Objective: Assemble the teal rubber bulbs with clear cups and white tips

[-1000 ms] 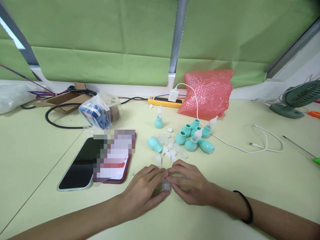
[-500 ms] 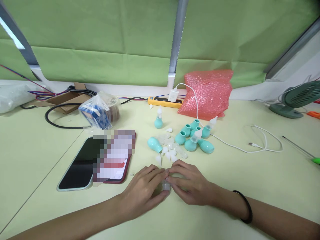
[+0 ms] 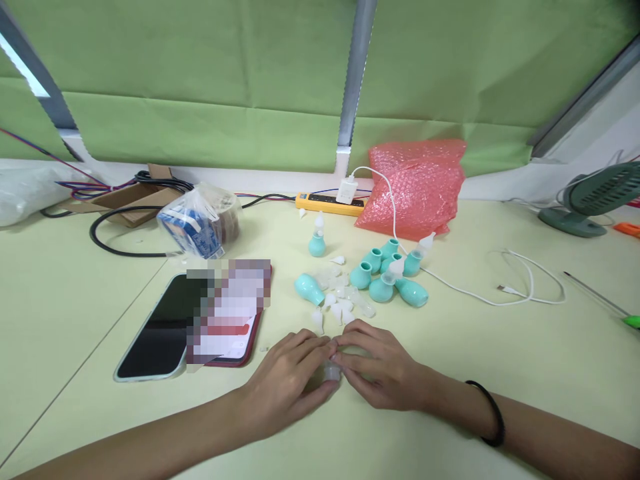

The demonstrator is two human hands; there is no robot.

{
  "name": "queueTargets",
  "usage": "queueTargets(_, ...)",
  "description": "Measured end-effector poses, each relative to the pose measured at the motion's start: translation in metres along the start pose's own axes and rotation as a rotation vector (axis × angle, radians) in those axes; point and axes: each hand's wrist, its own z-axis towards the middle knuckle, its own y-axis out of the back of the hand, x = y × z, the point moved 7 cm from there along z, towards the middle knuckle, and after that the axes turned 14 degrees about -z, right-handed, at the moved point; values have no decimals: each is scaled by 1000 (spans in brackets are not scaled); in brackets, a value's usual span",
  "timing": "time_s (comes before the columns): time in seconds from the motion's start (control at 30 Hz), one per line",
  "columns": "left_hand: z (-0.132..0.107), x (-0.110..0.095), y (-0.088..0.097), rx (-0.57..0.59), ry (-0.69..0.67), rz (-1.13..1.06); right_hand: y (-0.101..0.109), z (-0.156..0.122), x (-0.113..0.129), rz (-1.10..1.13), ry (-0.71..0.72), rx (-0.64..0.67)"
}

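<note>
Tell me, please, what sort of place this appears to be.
It is probably a workroom or office, though I cannot be sure: the signs are the teal bulbs, the yellow power strip behind them and the red bubble-wrap pouch beside it.

Indoor work corner, either an office or a small workshop; which of the two, I cannot tell from where I stand. A broad, pale tabletop runs up to a wall of green blinds. Workshop signs: clustered teal bulbs and loose white tips, a screwdriver, a red bubble-wrap bag. Office signs: a yellow power strip with a plugged-in charger, two phones, a small fan.
</note>
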Motion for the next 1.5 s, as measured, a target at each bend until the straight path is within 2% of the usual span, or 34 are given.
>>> queueTargets(1.5, -1, 2, -3, 6, -7, -18, -5, -4, 1, 33, -8, 25)
